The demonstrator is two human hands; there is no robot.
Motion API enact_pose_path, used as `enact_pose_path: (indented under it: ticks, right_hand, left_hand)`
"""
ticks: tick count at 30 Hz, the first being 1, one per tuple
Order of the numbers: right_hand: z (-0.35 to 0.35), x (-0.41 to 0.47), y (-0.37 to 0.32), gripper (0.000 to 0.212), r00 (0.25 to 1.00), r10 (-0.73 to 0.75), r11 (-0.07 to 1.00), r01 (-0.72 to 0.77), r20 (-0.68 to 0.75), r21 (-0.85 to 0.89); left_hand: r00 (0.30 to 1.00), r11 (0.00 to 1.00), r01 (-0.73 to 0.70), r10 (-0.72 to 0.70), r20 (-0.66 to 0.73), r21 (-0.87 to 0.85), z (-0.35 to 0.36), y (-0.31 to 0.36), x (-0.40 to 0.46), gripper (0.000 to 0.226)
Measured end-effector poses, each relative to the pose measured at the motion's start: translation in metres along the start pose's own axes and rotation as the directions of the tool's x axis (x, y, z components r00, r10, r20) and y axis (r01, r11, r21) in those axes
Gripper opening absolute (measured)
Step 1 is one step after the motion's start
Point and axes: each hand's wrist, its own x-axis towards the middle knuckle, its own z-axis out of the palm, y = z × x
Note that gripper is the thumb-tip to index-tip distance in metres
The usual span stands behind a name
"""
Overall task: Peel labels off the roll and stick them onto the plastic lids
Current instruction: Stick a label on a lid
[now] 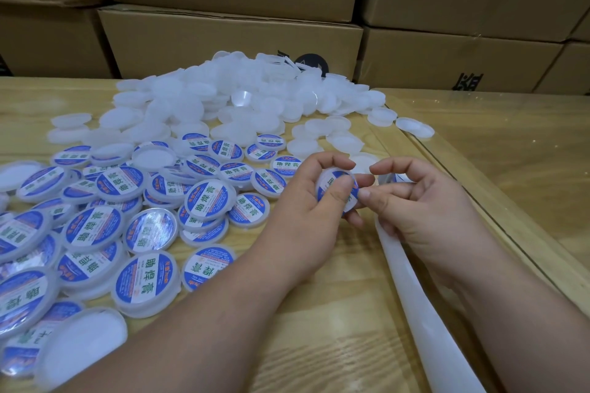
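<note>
— What have I got in the grip?

— My left hand (314, 201) is curled round a round white plastic lid (335, 193) with a blue-and-white label on it; the thumb lies across the label face and the fingers wrap behind the rim. My right hand (424, 201) sits just beside it, forefinger and thumb closed in a narrow pinch at the lid's right edge, where a bit of blue label (397, 178) shows between the fingers. I cannot tell whether that label is free of its backing.

— And around the grip?

— Under the right hand a long white backing strip (412, 290) runs down towards me across the pale wooden worktop (335, 329). Left of the grip lies a spread of lids already labelled (150, 233), overlapping one another. Beyond the grip, further from me, a heap of bare translucent white lids (242, 99) rises, with a few strays trailing off to the right. Behind the heap stand stacked brown cardboard boxes (223, 38) with black print.
</note>
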Motion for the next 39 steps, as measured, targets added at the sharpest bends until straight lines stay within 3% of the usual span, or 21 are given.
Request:
enact_pose_path:
  ticks: [6, 12, 15, 16, 20, 28, 31, 35, 39]
  right_hand:
    - [0.001, -0.001, 0.000, 0.015, 1.000, -0.016, 1.000, 0.016, -0.010, 0.002]
    - [-0.012, 0.003, -0.003, 0.008, 0.969, -0.041, 0.998, 0.029, -0.242, -0.053]
    - [-0.014, 0.006, -0.001, 0.013, 0.945, -0.047, 0.997, 0.026, -0.322, -0.069]
    - [-0.014, 0.006, 0.000, 0.015, 0.943, -0.046, 0.997, 0.023, -0.328, -0.076]
    - [-0.013, 0.008, 0.004, 0.022, 0.949, -0.044, 0.995, 0.014, -0.312, -0.098]
    - [-0.014, 0.007, 0.006, 0.021, 0.951, -0.049, 0.989, 0.003, -0.305, -0.149]
    - [-0.014, 0.008, 0.007, 0.021, 0.952, -0.060, 0.982, 0.003, -0.300, -0.187]
    - [-0.013, 0.007, 0.009, 0.016, 0.952, -0.083, 0.976, 0.017, -0.296, -0.219]
    - [-0.013, 0.007, 0.010, 0.017, 0.952, -0.087, 0.970, 0.014, -0.293, -0.241]
  left_hand:
    - [0.996, 0.999, -0.024, 0.026, -0.083, 0.020, -0.001, -0.003, 0.002, 0.024]
    - [0.976, 0.999, -0.025, 0.017, -0.219, -0.034, -0.008, -0.003, 0.006, 0.039]
    - [0.969, 0.991, 0.038, -0.068, -0.236, -0.132, -0.010, 0.000, 0.007, 0.021]
    - [0.966, 0.985, 0.062, -0.099, -0.239, -0.158, -0.010, 0.002, 0.007, 0.016]
    - [0.966, 0.973, 0.075, -0.125, -0.227, -0.217, -0.013, 0.003, 0.008, 0.043]
    - [0.945, 0.932, 0.098, -0.198, -0.261, -0.350, -0.014, 0.002, 0.013, 0.036]
    - [0.935, 0.862, 0.094, -0.248, -0.252, -0.499, -0.016, 0.004, 0.014, 0.018]
    - [0.900, 0.733, 0.033, -0.317, -0.298, -0.679, -0.020, 0.007, 0.018, 0.040]
    - [0.875, 0.656, -0.015, -0.356, -0.327, -0.755, -0.024, 0.007, 0.020, 0.042]
